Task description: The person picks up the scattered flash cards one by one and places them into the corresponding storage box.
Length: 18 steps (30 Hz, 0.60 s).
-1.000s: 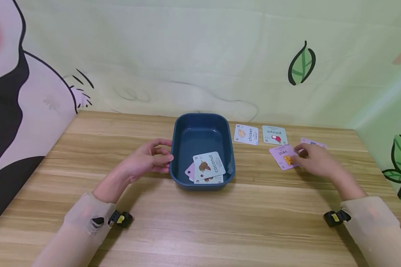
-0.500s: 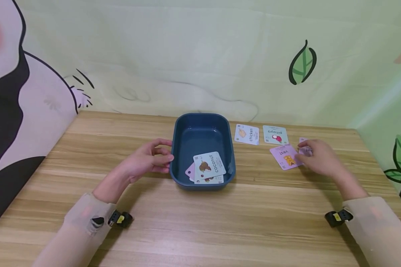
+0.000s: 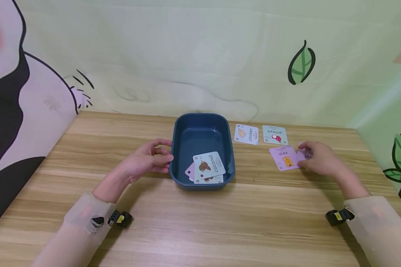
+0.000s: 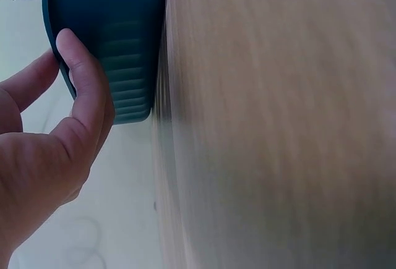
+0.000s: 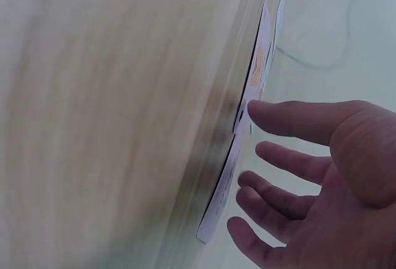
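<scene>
Lying beneath the right grip (image 3: 320, 159), a half-hidden purple card (image 3: 303, 155) is partly covered by the fingers, which are held spread, with a gap left between thumb and forefinger; whether the card is touched cannot be told. Just left of that grip, the vest card (image 3: 283, 157) is laid flat, so close to its neighbour that touching and overlapping cannot be told apart. Farther from the grip, beyond it and to its left, the pitaya card (image 3: 275, 135) and the chicken card (image 3: 246, 134) are set side by side, slightly apart. Well to the left, the rim of the blue tray (image 3: 200, 142) is held by the left grip (image 3: 145, 159), thumb and fingers bent against it. To the right of that grip, inside the tray, the coconut card (image 3: 208, 165) is stacked over a pale card (image 3: 208, 181) and a lilac card (image 3: 189, 172). Tray and loose cards are carried by the worktop (image 3: 220, 230).
</scene>
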Tool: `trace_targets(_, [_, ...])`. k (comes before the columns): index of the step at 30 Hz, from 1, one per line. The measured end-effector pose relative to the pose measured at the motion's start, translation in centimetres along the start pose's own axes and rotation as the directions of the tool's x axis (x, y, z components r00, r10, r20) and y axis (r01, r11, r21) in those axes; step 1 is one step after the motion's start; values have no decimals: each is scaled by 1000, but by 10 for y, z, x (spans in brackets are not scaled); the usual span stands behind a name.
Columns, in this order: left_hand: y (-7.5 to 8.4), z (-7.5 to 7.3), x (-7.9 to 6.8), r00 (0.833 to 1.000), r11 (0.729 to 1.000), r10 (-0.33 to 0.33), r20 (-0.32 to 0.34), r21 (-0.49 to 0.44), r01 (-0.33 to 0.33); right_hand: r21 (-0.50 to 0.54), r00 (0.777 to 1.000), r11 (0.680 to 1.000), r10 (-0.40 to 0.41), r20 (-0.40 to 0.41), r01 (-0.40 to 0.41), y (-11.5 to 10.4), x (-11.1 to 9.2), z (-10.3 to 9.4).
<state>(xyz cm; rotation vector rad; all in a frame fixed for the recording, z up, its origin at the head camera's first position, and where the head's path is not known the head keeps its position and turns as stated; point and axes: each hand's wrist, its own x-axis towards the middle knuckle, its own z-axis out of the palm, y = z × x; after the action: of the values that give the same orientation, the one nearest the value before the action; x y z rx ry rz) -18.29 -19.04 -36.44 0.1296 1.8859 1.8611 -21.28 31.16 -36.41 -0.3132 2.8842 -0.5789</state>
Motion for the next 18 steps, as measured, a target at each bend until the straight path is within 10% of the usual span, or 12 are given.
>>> trace_targets(18, [0,-2,1,1000,1000,-12,11,2,12,11,998,999,30,55,-30,4,1,-4])
